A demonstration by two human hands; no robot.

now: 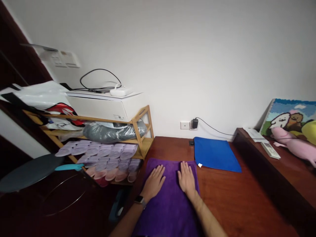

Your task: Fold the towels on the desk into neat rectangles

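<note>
Purple towel (170, 200) lies under both flat hands (153, 183), apparently touching.

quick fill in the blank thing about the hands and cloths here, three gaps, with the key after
1. The bare left hand and bare right hand rest palm ____ on the plush purple cloth.
2. The flat blue cloth lies further to the person's ____ than the plush purple cloth.
3. A dark-faced rectangular wristwatch is worn on the person's ____ side.

Missing words: down; right; left.
</note>
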